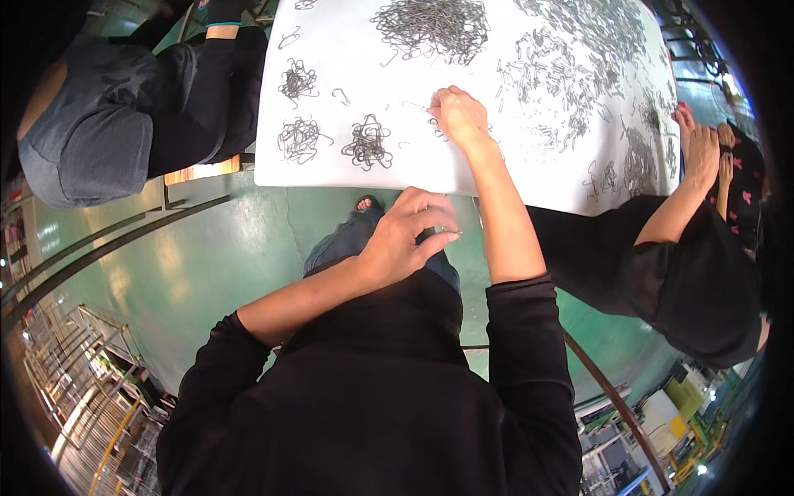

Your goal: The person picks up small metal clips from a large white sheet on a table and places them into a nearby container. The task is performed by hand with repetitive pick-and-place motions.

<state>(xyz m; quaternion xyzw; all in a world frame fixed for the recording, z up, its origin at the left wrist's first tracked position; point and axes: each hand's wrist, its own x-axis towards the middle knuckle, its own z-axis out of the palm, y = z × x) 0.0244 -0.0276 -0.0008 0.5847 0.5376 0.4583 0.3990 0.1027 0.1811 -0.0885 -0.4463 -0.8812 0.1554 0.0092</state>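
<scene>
My right hand (459,116) reaches out over the white table (331,50) and pinches at a small bent wire piece among loose ones near the table's middle. My left hand (409,231) is held close to my body below the table's near edge, fingers curled around a small bundle of thin wire pieces. Small tangled bundles of wire hooks (366,142) lie just left of my right hand, with two more bundles (298,139) further left. A large heap of wire pieces (434,29) sits at the far side.
A wide scatter of loose wire pieces (579,74) covers the table's right part. One person in dark clothes (124,116) sits at the left; another person's hand (699,153) rests on the right edge. Green floor (190,264) lies below, metal racks at lower left.
</scene>
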